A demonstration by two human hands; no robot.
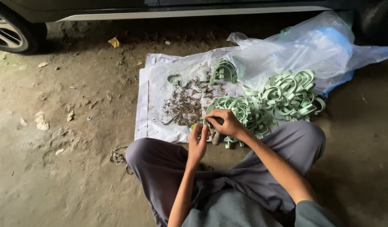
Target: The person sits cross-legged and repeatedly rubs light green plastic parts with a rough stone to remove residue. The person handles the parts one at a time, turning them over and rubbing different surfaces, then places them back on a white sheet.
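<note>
I sit cross-legged on the ground. My right hand (pixel 224 122) is closed around a pale green U-shaped plastic clip at the near edge of a white sheet (pixel 151 90). My left hand (pixel 197 141) is just below it, fingers pinched at the same clip; what is between the fingertips is too small to make out. A big heap of green clips (pixel 282 94) lies to the right. A small stack of clips (pixel 223 71) and two loose clips (pixel 178 81) lie at the far side of the sheet. Dark shavings (pixel 183 107) are scattered mid-sheet.
A clear plastic bag (pixel 311 46) over something blue lies behind the heap. A car's sill and front wheel (pixel 7 31) run along the top. Bare dirt ground (pixel 63 138) with leaves and stones spreads left. My grey trouser knees frame the hands.
</note>
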